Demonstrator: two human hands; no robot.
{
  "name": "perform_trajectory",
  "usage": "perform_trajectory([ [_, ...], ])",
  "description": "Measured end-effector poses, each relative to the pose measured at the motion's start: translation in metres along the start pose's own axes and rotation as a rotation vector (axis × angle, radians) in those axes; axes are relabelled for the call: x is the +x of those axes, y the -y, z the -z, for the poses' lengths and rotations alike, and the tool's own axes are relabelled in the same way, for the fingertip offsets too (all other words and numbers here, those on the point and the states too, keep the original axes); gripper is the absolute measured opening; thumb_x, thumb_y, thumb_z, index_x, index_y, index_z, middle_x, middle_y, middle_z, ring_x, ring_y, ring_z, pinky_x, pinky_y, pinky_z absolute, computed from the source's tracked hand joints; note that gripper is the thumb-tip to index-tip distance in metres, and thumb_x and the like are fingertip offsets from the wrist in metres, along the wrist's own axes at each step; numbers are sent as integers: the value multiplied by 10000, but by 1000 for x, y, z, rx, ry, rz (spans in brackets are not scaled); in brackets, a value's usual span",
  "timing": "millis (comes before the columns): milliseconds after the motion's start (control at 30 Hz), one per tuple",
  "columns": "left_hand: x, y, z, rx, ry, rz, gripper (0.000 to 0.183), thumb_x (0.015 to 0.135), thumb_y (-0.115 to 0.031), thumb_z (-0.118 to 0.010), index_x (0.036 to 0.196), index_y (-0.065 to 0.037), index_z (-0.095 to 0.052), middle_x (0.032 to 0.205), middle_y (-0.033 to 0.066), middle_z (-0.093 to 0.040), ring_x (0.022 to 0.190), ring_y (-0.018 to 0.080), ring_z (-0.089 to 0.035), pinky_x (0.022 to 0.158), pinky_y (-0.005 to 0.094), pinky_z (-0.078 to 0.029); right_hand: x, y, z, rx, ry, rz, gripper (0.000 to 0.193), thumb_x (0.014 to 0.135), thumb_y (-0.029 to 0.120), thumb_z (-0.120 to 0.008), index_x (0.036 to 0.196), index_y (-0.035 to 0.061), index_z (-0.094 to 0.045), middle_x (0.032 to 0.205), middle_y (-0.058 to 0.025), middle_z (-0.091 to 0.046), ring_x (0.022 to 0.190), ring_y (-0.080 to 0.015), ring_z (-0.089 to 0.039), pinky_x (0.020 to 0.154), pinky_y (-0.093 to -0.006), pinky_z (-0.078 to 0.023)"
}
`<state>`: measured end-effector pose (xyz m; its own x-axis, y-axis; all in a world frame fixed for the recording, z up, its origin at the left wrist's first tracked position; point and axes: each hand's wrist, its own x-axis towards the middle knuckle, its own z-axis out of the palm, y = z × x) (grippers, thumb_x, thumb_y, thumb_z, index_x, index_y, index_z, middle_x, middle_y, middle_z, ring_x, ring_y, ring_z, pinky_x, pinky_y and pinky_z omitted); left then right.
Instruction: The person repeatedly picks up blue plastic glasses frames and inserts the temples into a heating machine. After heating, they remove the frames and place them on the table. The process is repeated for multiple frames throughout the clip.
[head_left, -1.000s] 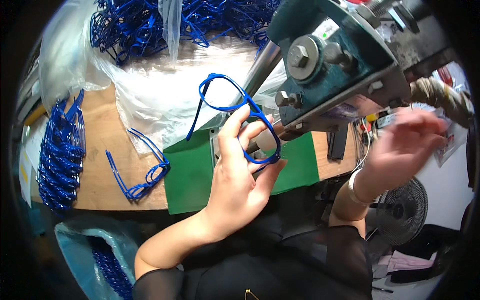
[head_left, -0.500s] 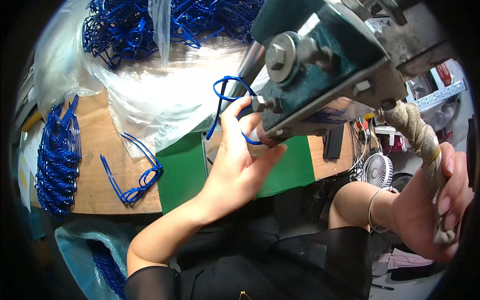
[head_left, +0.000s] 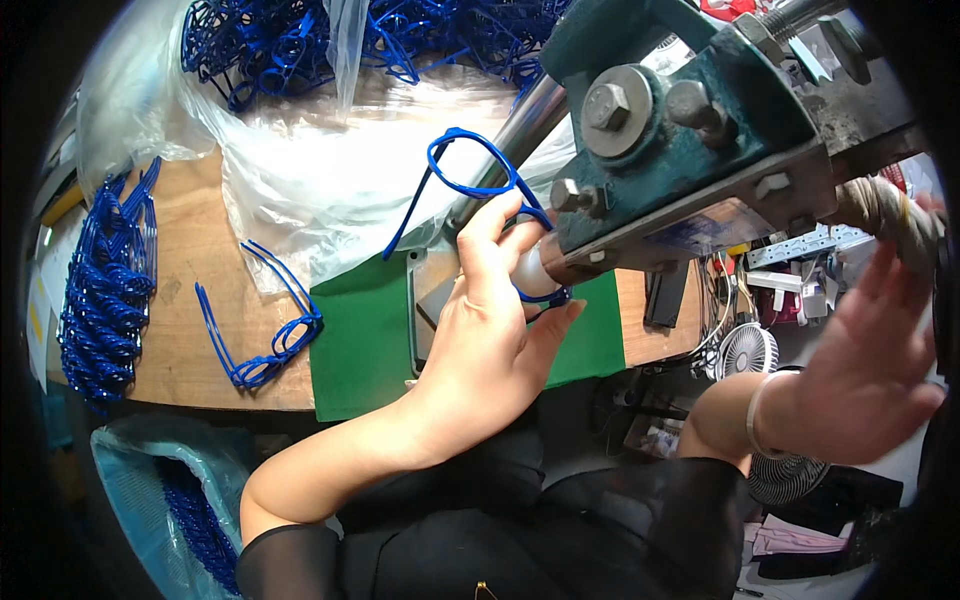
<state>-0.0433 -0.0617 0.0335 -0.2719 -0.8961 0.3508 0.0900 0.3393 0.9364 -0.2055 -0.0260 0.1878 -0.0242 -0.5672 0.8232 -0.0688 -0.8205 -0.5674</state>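
Blue glasses (head_left: 480, 192) in left fingers (head_left: 487, 237), perhaps against machine (head_left: 645, 178)

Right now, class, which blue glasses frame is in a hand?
The frame in the left hand, at the white tip. No hand touches the small bunch, the stack, the heap or those in the bag.

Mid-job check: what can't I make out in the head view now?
Second rim of the blue glasses frame: head view, mostly hidden by the left hand and white machine tip.
Whether the right hand touches the wrapped handle: head view, motion blur.
Top of the heap of frames: head view, cut off by the upper edge.
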Motion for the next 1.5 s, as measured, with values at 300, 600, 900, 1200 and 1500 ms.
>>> perform_trajectory([
  [300,-55,2,30,-400,-34,131,791,701,117,-588,1310,-70,-119,1175,194,-453,777,80,-520,696,194,-441,-202,-144,56,-649,109,-789,76,791,64,-600,822,-2,-580,781,-43,-581,732,-112,-545,689,-241,-442],
  [600,-64,5,22,-473,-63,186,690,792,-55,-588,1299,-80,-121,1047,187,-486,676,97,-510,588,198,-456,-229,-178,69,-812,162,-856,87,777,104,-600,807,22,-592,737,-53,-566,661,-145,-521,610,-264,-433],
  [900,-54,-10,21,-683,-162,372,590,782,-20,-580,1256,-86,-235,1120,189,-475,907,241,-587,751,349,-527,-229,-171,75,-661,157,-1011,100,751,103,-632,807,26,-601,727,-56,-541,702,-157,-512,642,-267,-433],
  [1200,-54,-9,23,-747,44,705,210,918,-242,-404,889,-33,-407,908,174,-563,699,221,-619,613,313,-529,-225,-172,70,-896,386,-782,121,711,132,-679,730,42,-600,684,-34,-517,683,-170,-474,623,-282,-402],
  [1500,-68,-11,25,-622,256,703,443,835,23,-482,1247,-23,-324,1066,150,-520,796,158,-592,705,267,-478,-129,-89,-11,-325,570,-511,103,754,56,-630,792,41,-536,756,-50,-519,682,-186,-501,621,-275,-407],
])
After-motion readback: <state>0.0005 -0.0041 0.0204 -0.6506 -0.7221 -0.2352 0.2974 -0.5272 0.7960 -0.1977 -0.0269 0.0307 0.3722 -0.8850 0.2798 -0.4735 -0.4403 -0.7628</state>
